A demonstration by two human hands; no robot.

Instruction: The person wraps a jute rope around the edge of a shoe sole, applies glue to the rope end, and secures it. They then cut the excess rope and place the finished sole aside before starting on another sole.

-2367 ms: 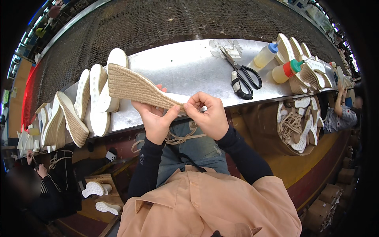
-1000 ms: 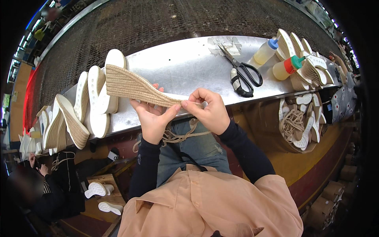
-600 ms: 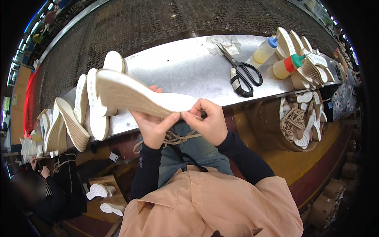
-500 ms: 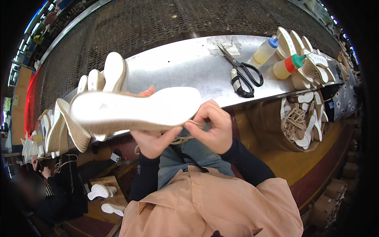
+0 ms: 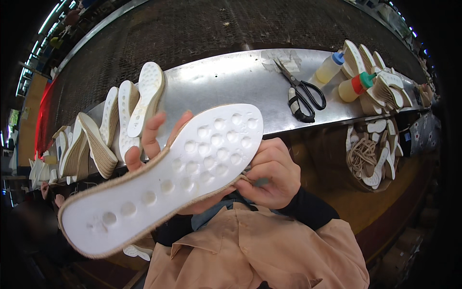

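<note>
Turning up its dimpled white underside, the wedge sole [image 5: 163, 178] is held above the lap, gripped from behind by the left hand [image 5: 154, 144]. The right hand [image 5: 270, 173] is clenched on the rope trim at the toe, at 3 o'clock; the trim is best pressed evenly along the rim. Scissors [image 5: 303, 94] lie on the tabletop [image 5: 226, 82] at 1 o'clock.

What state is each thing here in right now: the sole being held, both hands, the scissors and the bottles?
White sole: held up, dimpled underside facing the camera.
Left hand: behind the sole, fingers showing above its edge.
Right hand: closed at the sole's toe end.
Scissors: lying flat, blades shut.
Two glue bottles: capped, on the bench.
</note>
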